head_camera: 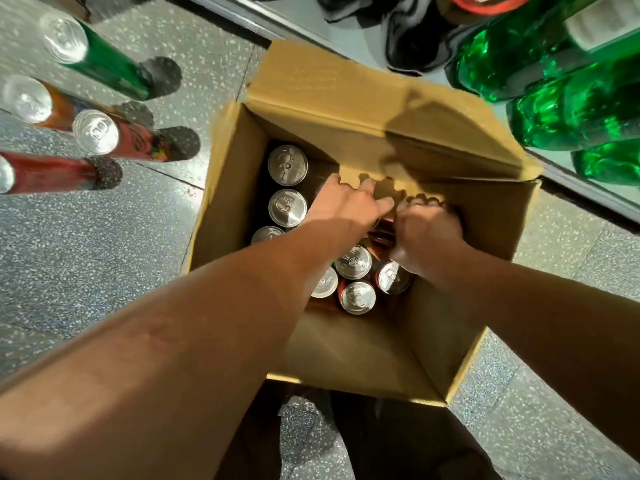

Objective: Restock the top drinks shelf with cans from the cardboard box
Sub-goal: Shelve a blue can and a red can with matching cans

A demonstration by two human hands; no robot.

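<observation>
An open cardboard box [478,233] stands on the speckled floor below me, with several silver-topped cans [287,206] upright inside it. Both my arms reach down into it. My left hand [341,211] lies over the cans in the middle of the box, its fingers spread forward and touching them. My right hand [427,233] has its fingers curled around a dark red can [382,233] that lies between the two hands and is mostly hidden. More can tops [356,296] show at the near side of the box.
Several tall cans stand on the floor at the left: a green one [104,60], an orange one [52,107] and two red ones [121,138]. Green plastic bottles [561,109] fill a low shelf at the upper right. Dark cloth [412,32] lies beyond the box.
</observation>
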